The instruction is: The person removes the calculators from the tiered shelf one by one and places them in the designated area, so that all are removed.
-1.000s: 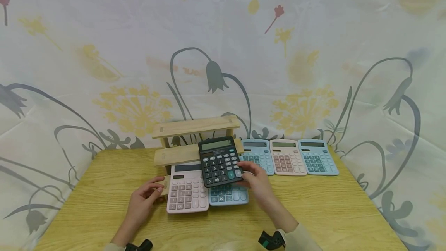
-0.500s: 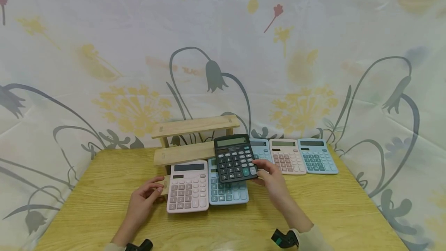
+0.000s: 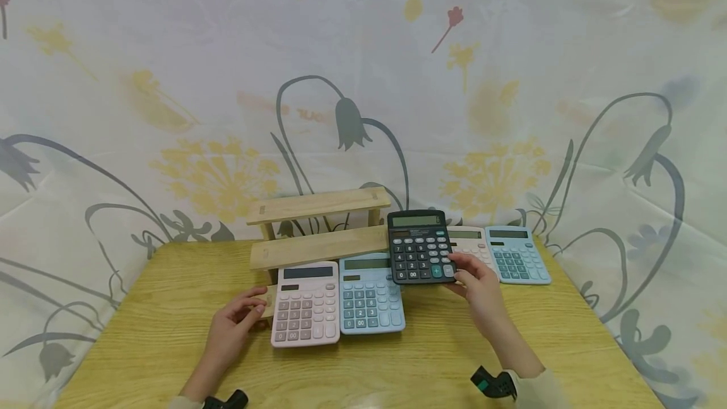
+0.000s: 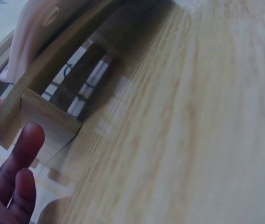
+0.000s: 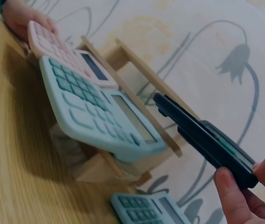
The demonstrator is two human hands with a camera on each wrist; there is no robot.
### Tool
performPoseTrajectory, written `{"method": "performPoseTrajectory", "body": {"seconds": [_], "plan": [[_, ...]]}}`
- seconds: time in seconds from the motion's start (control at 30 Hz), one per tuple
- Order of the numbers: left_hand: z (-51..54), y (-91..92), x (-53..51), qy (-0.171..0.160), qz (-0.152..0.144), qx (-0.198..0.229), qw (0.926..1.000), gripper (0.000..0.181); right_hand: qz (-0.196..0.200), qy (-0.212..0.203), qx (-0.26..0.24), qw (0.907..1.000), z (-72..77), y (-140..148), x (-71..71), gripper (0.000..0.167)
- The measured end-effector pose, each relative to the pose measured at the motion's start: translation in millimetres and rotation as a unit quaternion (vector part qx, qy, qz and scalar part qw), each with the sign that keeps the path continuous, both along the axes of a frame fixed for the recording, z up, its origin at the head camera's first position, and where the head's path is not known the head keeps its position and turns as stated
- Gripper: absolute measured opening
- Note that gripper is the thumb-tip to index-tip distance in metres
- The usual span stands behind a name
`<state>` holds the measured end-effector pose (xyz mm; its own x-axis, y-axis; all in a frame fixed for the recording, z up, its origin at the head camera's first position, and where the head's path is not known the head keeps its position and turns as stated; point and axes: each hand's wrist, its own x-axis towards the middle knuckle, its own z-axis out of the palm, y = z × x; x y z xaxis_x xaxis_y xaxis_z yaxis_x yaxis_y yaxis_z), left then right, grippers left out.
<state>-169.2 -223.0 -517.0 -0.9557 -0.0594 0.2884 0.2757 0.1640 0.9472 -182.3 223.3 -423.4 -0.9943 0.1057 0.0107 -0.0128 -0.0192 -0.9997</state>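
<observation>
At the left, the person's left hand [image 3: 231,327] holds the left end of the lowest board of a tiered wooden rack [image 3: 318,205], its grip closed about the board's end with the fingers bent. The rack stands on a wood-grain tabletop [image 3: 426,358], its two upper boards bare. Leaning on its lowest tier, face up and sloping toward the person, is a pink calculator [image 3: 305,305]; just beside it to the right, tilted the same way, is a light blue calculator [image 3: 372,295]. Next comes a black calculator [image 3: 421,248], held in the air just off the rack's right side, its keys and display facing the person. The right hand [image 3: 479,286] has it by the lower right corner, the grip narrowed to a pinch, thumb and fingers on opposite faces. Behind it, a blue calculator [image 5: 149,209] lies on the tabletop, visible in the right wrist view. Farther right lie a second pink calculator [image 3: 471,245], partly covered by the black one and the hand, and, beside it, the rightmost blue calculator [image 3: 517,256]. A floral curtain [image 3: 352,49] hangs behind everything.
</observation>
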Motion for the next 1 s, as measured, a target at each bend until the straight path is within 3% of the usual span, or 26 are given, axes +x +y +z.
{"method": "performPoseTrajectory", "body": {"seconds": [0.3, 1.0], "plan": [[0.3, 0.3, -0.4, 0.007, 0.003, -0.007, 0.9999, 0.009, -0.02, -0.016, 0.033, 0.9991, -5.5, 26, 1.8, 0.039], [-1.3, -0.5, -0.5, 0.006, 0.003, -0.008, 0.9999, 0.01, -0.047, -0.071, 0.058, 0.9947, -46.4, 45, 16.3, 0.04]]}}
